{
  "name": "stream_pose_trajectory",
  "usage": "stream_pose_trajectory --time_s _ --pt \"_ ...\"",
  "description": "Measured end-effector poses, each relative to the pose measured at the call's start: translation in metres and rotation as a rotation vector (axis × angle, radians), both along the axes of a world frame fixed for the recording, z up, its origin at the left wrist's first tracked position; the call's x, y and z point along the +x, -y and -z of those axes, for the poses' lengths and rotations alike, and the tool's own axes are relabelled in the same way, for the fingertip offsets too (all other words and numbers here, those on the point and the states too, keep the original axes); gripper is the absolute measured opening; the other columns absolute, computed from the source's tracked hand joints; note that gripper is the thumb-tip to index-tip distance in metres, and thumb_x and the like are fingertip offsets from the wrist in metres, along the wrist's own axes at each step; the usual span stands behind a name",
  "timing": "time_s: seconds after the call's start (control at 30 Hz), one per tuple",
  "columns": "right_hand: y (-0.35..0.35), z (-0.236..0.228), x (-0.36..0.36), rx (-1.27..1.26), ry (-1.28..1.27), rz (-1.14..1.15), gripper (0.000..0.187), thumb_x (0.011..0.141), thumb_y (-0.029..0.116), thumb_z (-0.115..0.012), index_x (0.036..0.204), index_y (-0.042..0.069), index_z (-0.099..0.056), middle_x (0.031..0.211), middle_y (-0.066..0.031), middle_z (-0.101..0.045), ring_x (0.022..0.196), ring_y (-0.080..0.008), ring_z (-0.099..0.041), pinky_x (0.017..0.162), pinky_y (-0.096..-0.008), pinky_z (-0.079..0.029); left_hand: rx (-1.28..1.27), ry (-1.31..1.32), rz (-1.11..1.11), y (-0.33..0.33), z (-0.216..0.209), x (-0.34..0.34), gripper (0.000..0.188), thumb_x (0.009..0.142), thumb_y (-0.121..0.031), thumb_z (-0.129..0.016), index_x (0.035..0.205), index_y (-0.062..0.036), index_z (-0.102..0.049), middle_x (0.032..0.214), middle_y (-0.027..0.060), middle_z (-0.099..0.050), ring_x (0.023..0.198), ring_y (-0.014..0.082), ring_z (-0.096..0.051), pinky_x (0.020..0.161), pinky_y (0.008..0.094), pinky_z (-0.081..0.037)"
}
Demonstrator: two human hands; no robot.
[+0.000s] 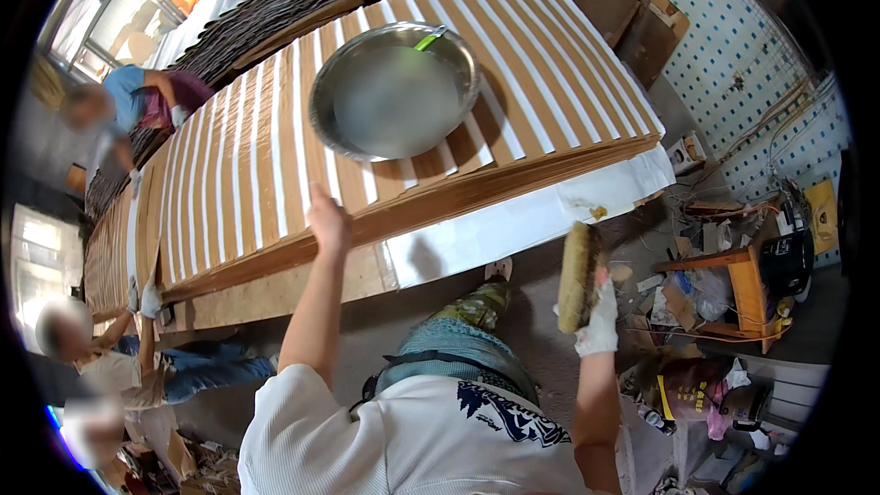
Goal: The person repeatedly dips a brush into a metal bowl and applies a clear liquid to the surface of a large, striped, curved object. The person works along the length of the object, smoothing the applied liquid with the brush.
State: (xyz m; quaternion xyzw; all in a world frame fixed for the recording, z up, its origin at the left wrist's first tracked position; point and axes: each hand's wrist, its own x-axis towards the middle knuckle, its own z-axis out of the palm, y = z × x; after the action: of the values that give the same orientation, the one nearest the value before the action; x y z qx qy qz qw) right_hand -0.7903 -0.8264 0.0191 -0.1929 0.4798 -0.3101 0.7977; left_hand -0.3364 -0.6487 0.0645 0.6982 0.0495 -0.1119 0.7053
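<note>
My right hand (598,325), in a white glove, is closed around a long brush (577,277) with dense yellowish bristles. It holds the brush upright beyond the stack's near edge, over the floor. My left hand (328,220) is bare and rests by the near edge of a wide stack of brown sheets (417,200); a finger points forward and nothing shows in its grasp. White strips run across the top sheet. On the stack stands a large round metal basin (321,115); its contents are blurred. A green-handled tool (429,38) leans on the basin's far rim.
Gloved co-workers handle the stack's left end, one at the far side (137,96) and one at the near side (124,371). A white sheet (477,238) covers the ledge before me. At right lie a wooden stool (752,289), scraps and bags. Dark wavy sheets (266,14) lie behind.
</note>
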Motion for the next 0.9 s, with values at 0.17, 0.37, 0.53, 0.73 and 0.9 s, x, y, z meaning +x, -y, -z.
stream_pose_trajectory --time_s 0.17,0.37,0.53,0.73,0.9 --pt "0.076 -0.043 0.1 0.049 0.264 -0.048 0.049 0.104 0.044 -0.042 0.139 0.011 -0.049 0.117 -0.0088 -0.067 0.091 -0.0249 -0.071 0.072 -0.0425 -0.062 -0.164 0.143 -0.263 0.035 -0.008 0.064 0.046 0.107 -0.046 -0.037 0.086 -0.0068 -0.049 0.05 -0.001 -0.031 0.038 0.0119 -0.034 0.036 0.0283 -0.035" --pt "0.173 -0.087 0.228 0.059 0.219 -0.235 0.048 0.105 0.039 -0.043 0.141 0.007 -0.047 0.127 -0.0108 -0.063 0.107 -0.0255 -0.067 0.087 -0.0411 -0.06 -0.257 0.238 -0.422 0.052 0.029 0.132 0.027 0.109 -0.032 -0.036 0.104 -0.0065 -0.046 0.073 0.0023 -0.041 0.053 0.0111 -0.038 0.048 0.0278 -0.043" --pt "0.237 -0.071 0.313 -0.193 -0.01 -0.424 0.057 0.103 0.044 -0.045 0.148 0.009 -0.044 0.149 -0.0088 -0.048 0.137 -0.0191 -0.044 0.112 -0.0405 -0.039 0.197 0.343 -0.377 0.056 0.037 0.179 0.018 0.105 -0.021 -0.048 0.111 -0.0059 -0.054 0.094 0.0051 -0.059 0.074 0.0125 -0.054 0.067 0.0259 -0.048" --pt "0.255 -0.135 0.388 -0.026 -0.043 -0.487 0.05 0.102 0.041 -0.049 0.141 0.009 -0.05 0.141 -0.0148 -0.054 0.131 -0.0237 -0.049 0.109 -0.0386 -0.038 0.077 -0.138 0.058 0.049 0.024 0.235 0.044 0.103 -0.043 -0.045 0.12 -0.0043 -0.06 0.109 0.0046 -0.065 0.093 0.0184 -0.062 0.078 0.0333 -0.05" --pt "0.254 -0.058 0.429 -0.031 0.321 -0.435 0.049 0.099 0.045 -0.057 0.131 0.009 -0.056 0.127 -0.012 -0.062 0.113 -0.0228 -0.059 0.096 -0.0388 -0.046 -0.241 -0.394 0.095 0.041 0.027 0.253 0.049 0.102 -0.043 -0.038 0.122 -0.0037 -0.06 0.124 0.0145 -0.063 0.122 0.0343 -0.055 0.109 0.0515 -0.04"
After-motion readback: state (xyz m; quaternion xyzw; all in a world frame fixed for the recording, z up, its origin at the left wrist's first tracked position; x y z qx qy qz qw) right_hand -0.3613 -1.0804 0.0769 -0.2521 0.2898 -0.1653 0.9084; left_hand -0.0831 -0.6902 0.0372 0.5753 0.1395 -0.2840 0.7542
